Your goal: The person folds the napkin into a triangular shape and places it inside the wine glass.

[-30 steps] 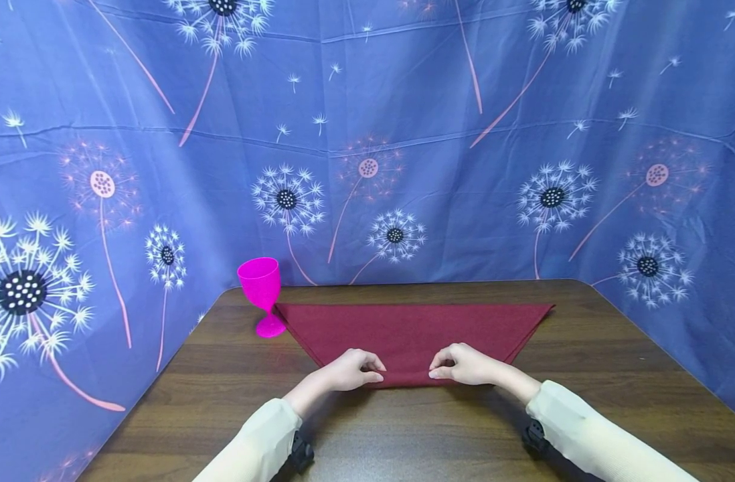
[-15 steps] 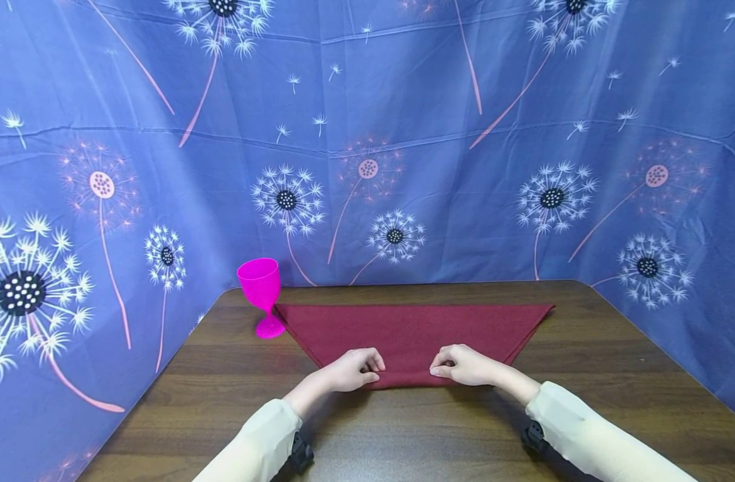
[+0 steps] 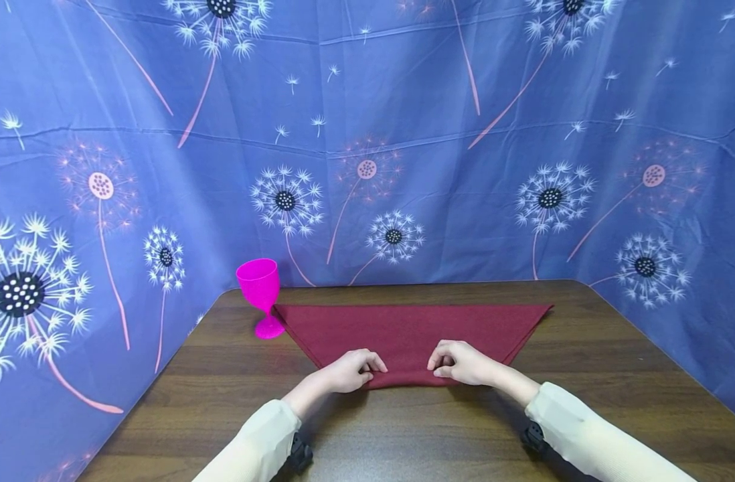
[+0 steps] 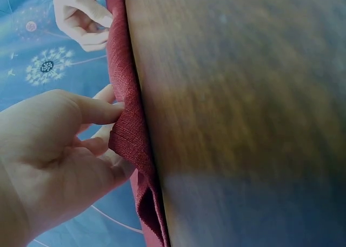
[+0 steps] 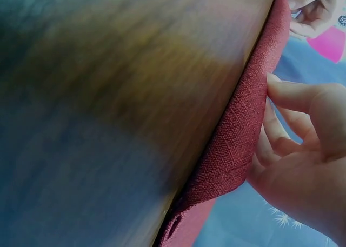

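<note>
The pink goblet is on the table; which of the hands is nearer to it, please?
Left. The left hand is at the near edge of the red cloth, in front and right of the pink goblet; the right hand is farther right along that edge.

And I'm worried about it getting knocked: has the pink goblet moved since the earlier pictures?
No: in the head view, the pink goblet stands at the same spot on the table, shifted neither way.

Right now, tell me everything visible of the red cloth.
The dark red cloth looks woven and matte. It lies on the wooden table beside the pink goblet, flat and widest along its straight far edge, narrowing to a near edge that is rolled or folded over. The left hand and right hand touch that near edge.
</note>
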Demonstrator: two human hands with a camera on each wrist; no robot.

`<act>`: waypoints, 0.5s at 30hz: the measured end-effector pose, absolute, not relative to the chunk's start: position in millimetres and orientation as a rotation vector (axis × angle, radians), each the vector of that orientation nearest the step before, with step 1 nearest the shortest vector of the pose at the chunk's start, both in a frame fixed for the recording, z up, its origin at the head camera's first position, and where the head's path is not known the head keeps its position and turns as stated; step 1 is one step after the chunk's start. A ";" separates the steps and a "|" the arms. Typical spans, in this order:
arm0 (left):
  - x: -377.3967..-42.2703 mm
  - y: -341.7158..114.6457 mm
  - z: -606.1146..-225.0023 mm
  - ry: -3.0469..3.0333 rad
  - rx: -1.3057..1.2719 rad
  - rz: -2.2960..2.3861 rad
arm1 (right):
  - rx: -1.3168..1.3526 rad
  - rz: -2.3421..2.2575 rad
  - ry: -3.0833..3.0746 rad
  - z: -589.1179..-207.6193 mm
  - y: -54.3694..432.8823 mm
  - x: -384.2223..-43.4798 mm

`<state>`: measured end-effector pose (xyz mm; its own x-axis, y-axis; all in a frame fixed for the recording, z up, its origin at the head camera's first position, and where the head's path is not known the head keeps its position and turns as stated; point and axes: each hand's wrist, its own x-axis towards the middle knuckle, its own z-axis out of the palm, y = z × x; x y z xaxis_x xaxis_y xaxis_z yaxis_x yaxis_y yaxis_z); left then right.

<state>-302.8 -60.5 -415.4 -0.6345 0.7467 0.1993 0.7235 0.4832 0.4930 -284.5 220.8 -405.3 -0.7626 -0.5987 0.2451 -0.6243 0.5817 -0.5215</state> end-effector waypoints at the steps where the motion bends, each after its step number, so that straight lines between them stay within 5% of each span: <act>1: -302.2 -60.7 -415.3 2.675 1.324 0.851 | 1.065 0.931 -2.756 -404.8 220.8 -284.3; 15: -303.1 -61.5 -415.7 2.728 1.375 0.751 | 1.224 0.837 -2.693 -410.3 225.7 -286.2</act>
<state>-303.1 -61.5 -415.7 -0.6177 0.7570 0.2128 0.7593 0.5038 0.4118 -286.2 225.7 -410.3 -0.6811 -0.6785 0.2754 -0.7151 0.5352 -0.4497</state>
